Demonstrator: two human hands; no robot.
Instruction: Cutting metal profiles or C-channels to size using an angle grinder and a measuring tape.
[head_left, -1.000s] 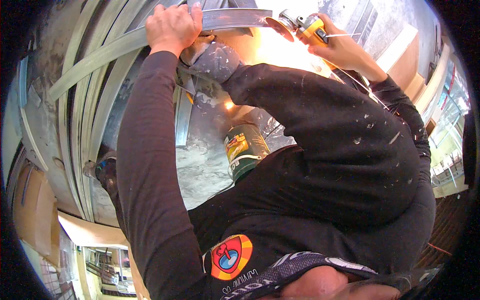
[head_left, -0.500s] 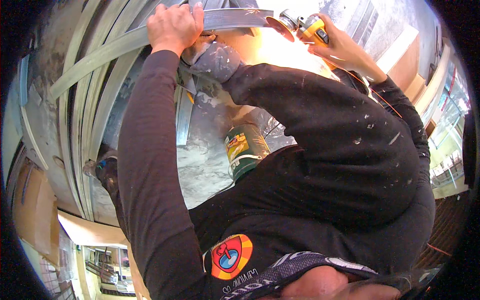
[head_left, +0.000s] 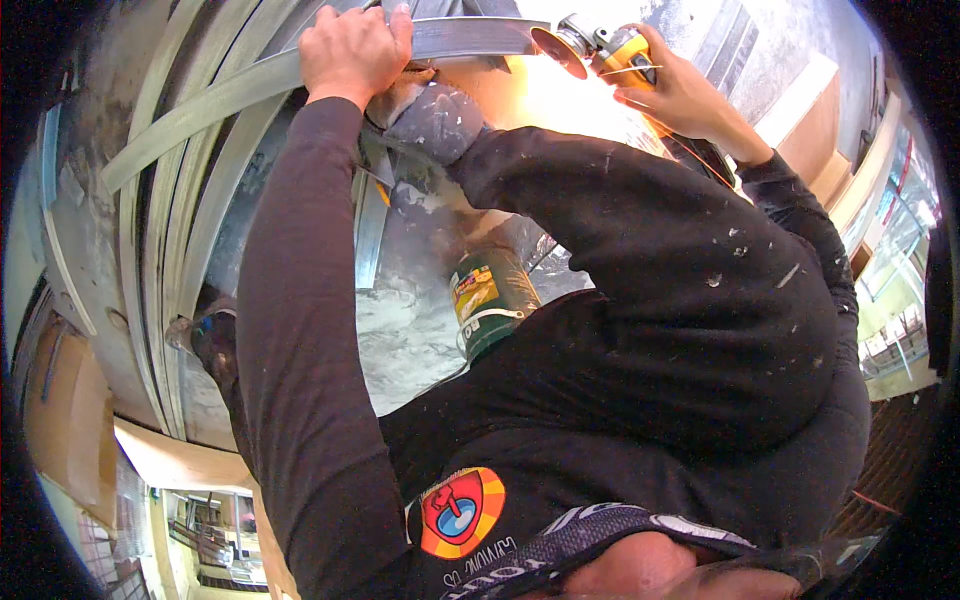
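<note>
My left hand (head_left: 352, 52) is wrapped round a long metal channel (head_left: 470, 38) and holds it steady above my shoe (head_left: 436, 122). In my right hand (head_left: 680, 95) is a yellow and black angle grinder (head_left: 627, 58), gripped round its body. Its thin round disc (head_left: 558, 52) stands at the right end of the channel. Bright orange sparks (head_left: 570, 105) spray down and to the right from there. Glare hides the exact spot where disc and metal meet.
Several long metal channels (head_left: 160, 230) lie along the left. A dark green bucket (head_left: 490, 300) with a white handle stands below my raised leg. Wooden boards (head_left: 800, 110) lean at the right. More metal strips (head_left: 728, 45) lie on the floor at the upper right.
The grinder and its disc have shifted very slightly, and the disc face shows a little more. Sparks keep spraying in a slightly altered pattern. My left hand stays on the channel.
</note>
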